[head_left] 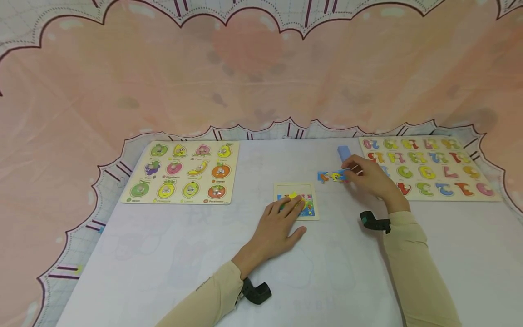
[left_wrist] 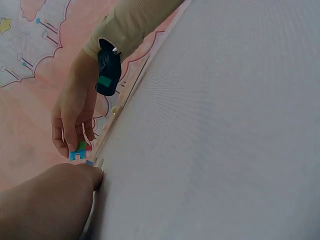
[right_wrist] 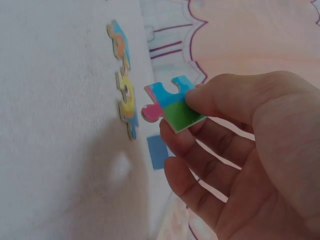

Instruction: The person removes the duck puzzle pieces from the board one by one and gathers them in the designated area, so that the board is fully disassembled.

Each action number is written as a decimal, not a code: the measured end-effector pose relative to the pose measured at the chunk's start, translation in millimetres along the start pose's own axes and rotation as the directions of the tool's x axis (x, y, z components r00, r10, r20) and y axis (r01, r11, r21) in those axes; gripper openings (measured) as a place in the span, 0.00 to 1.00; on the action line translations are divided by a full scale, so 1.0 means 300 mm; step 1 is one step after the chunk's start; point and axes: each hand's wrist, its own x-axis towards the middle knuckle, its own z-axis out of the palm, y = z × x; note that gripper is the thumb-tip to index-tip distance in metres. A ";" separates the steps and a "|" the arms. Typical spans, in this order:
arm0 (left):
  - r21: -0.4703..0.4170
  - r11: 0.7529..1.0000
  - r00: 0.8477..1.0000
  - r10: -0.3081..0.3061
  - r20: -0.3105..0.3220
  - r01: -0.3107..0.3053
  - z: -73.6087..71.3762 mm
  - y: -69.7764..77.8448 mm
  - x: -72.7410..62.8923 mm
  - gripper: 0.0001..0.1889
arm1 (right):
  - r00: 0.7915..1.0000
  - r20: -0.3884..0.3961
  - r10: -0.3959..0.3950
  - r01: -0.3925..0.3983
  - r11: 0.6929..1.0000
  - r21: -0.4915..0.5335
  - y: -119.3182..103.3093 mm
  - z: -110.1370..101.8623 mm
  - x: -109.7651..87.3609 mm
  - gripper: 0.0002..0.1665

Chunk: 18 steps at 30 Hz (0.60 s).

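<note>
My right hand (head_left: pixel 369 179) pinches a jigsaw piece (right_wrist: pixel 182 112) between thumb and fingers, above the table. The piece is green, light blue and pink, with one rounded tab and a notch. Beneath and beside that hand lie loose jigsaw pieces (head_left: pixel 336 177), one yellow and one orange on blue. My left hand (head_left: pixel 278 227) rests with outstretched fingers on a small framed jigsaw puzzle (head_left: pixel 311 206). Its fingers cover part of the colourful picture, including a yellow shape. In the left wrist view the right hand (left_wrist: pixel 75 110) holds the piece beyond the left hand (left_wrist: pixel 50 197).
A board of fruit pictures (head_left: pixel 185 175) lies at the left of the white table (head_left: pixel 163 263). At the right lies a board of colourful numerals (head_left: pixel 445 184), partly behind the right hand. A blue block (head_left: pixel 344 152) sits near the back edge. A patterned curtain (head_left: pixel 261 81) hangs behind.
</note>
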 end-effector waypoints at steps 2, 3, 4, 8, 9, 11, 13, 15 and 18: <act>0.005 1.000 1.000 -0.002 0.004 0.002 0.000 -0.001 0.000 0.32 | 1.000 0.001 0.006 -0.006 1.000 0.000 0.006 -0.007 -0.003 0.12; 0.004 1.000 1.000 -0.003 0.006 0.003 0.000 -0.001 0.000 0.32 | 1.000 0.002 0.014 -0.014 1.000 -0.002 0.008 -0.011 -0.004 0.12; 0.002 1.000 1.000 -0.004 0.007 0.004 0.000 0.000 0.000 0.32 | 1.000 0.004 0.024 -0.024 1.000 -0.006 0.010 -0.015 -0.006 0.13; -0.005 1.000 1.000 -0.004 0.010 0.004 -0.002 0.001 0.000 0.32 | 0.999 0.005 0.050 -0.050 0.999 -0.016 0.018 -0.029 -0.013 0.14; -0.006 1.000 1.000 -0.004 0.010 0.004 -0.002 0.002 0.001 0.32 | 0.999 0.001 0.054 -0.054 0.998 -0.022 0.021 -0.031 -0.014 0.14; -0.004 1.000 1.000 -0.004 0.010 0.005 -0.002 0.002 0.001 0.32 | 0.999 -0.008 0.051 -0.051 0.998 -0.027 0.025 -0.035 -0.015 0.14; 0.001 1.000 1.000 -0.006 0.011 0.006 -0.001 0.002 0.002 0.32 | 0.998 -0.018 0.053 -0.053 0.998 -0.035 0.030 -0.037 -0.017 0.14; 0.004 1.000 1.000 -0.007 0.010 0.007 -0.001 0.001 0.002 0.32 | 0.998 -0.024 0.064 -0.064 0.997 -0.041 0.036 -0.038 -0.018 0.14; 0.002 1.000 1.000 -0.006 0.007 0.006 0.000 0.001 0.003 0.32 | 0.996 -0.024 0.090 -0.091 0.995 -0.044 0.042 -0.039 -0.021 0.14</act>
